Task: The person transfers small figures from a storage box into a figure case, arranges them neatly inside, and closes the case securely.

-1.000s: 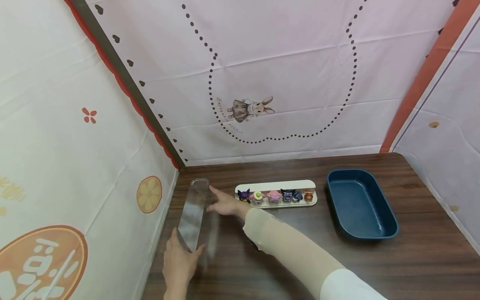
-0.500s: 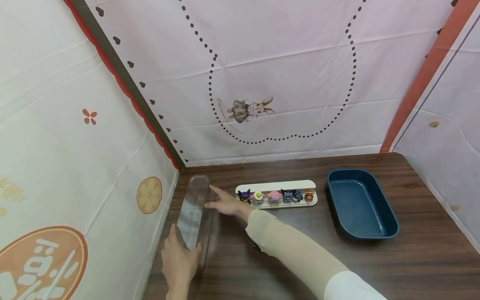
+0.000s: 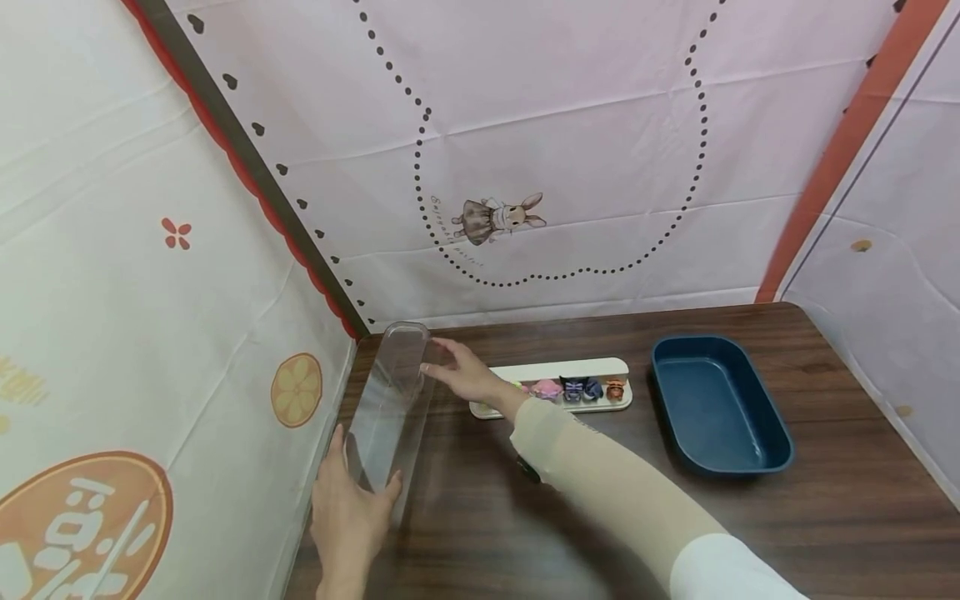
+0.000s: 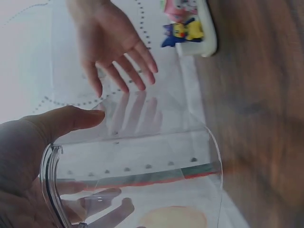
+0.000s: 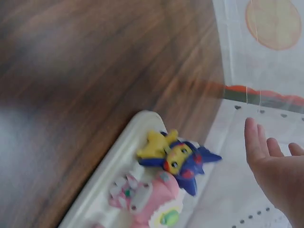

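Observation:
A long, clear plastic cover (image 3: 382,408) is held tilted above the table's left side, its far end raised. My left hand (image 3: 345,508) grips its near end, thumb on one side and fingers on the other; the left wrist view shows the thumb (image 4: 78,118) along the clear wall. Beside the far end is my right hand (image 3: 468,375), fingers extended. In the left wrist view its fingertips are close to the cover; whether they touch it, I cannot tell. Behind the right wrist lies a white display base (image 3: 555,368) with several small figurines (image 3: 573,389), the leftmost hidden in the head view.
A dark blue rectangular basin (image 3: 723,408) stands on the right of the brown wooden table (image 3: 525,533). Printed white cloth (image 3: 600,167) hangs behind and along both sides. The left cloth wall (image 3: 247,467) runs close beside the left hand.
The cover has risen off the table, its far end lifting most. Both hands have moved with it, the left slightly leftward and up, the right upward and rightward, now hiding the leftmost figurines.

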A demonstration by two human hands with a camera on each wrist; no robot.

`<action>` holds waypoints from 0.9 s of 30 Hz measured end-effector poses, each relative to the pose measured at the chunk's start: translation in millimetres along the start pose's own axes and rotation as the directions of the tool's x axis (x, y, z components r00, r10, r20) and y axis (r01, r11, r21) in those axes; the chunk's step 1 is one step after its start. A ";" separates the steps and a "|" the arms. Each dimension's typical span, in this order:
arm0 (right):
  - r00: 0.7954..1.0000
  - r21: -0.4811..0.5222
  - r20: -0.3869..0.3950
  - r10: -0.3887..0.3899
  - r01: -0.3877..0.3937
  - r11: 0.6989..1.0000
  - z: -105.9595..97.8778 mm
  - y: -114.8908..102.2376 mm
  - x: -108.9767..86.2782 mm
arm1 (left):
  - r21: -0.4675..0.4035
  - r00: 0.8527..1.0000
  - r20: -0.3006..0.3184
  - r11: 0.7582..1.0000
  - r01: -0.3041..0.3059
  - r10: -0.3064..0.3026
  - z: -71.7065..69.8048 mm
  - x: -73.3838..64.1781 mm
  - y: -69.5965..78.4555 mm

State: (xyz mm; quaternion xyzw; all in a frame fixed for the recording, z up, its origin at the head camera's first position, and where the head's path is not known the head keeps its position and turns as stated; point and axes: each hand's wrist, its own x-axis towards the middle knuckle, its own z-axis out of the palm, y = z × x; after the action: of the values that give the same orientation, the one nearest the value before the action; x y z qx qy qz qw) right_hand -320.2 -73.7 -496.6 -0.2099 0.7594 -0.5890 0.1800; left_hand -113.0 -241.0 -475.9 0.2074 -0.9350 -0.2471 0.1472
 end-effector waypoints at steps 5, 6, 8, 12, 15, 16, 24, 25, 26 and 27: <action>0.999 0.024 -0.051 0.003 -0.002 1.000 -22.1 -9.2 -4.6 | -0.021 0.998 0.036 0.999 -0.047 0.048 -12.2 0.8 9.6; 0.998 0.026 -0.061 0.010 -0.008 1.000 -27.3 -10.5 -6.1 | -0.023 0.997 0.052 0.998 -0.054 0.056 -13.9 1.3 11.7; 0.997 0.047 -0.066 0.030 -0.027 0.999 -37.8 -11.1 -9.2 | -0.020 0.995 0.075 0.997 -0.069 0.071 -15.8 2.2 16.3; 0.997 0.091 -0.041 0.067 -0.063 0.994 -59.9 -7.6 -17.3 | -0.014 0.989 0.088 0.993 -0.117 0.117 -16.8 4.3 27.8; 0.997 0.133 -0.029 0.077 -0.073 0.988 -75.6 -3.4 -25.0 | -0.027 0.982 0.089 0.986 -0.167 0.169 -15.1 6.0 37.4; 0.996 0.146 -0.033 0.079 -0.074 0.986 -80.6 -2.2 -27.8 | -0.031 0.978 0.092 0.982 -0.186 0.188 -14.6 6.5 40.9; 0.979 0.237 -0.185 0.092 -0.046 0.970 -113.0 8.7 -48.6 | -0.035 0.940 0.117 0.948 -0.318 0.320 -3.9 14.7 63.1; 0.975 0.238 -0.202 0.093 -0.044 0.970 -117.1 9.5 -51.9 | -0.035 0.935 0.119 0.942 -0.333 0.335 -2.1 16.3 65.2; 0.972 0.239 -0.215 0.096 -0.043 0.970 -121.1 9.7 -55.1 | -0.036 0.929 0.124 0.937 -0.347 0.349 -0.5 18.1 67.2; 0.970 0.236 -0.224 0.097 -0.043 0.971 -125.5 10.4 -58.3 | -0.040 0.923 0.128 0.932 -0.361 0.363 1.0 20.1 69.0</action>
State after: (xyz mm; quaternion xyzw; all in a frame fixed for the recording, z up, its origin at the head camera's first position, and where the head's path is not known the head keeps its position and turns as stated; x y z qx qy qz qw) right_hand -337.3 62.2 -474.9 -0.0897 0.7093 -0.6865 0.1329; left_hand -152.7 -195.2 -437.1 0.0134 -0.9629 -0.2363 0.1294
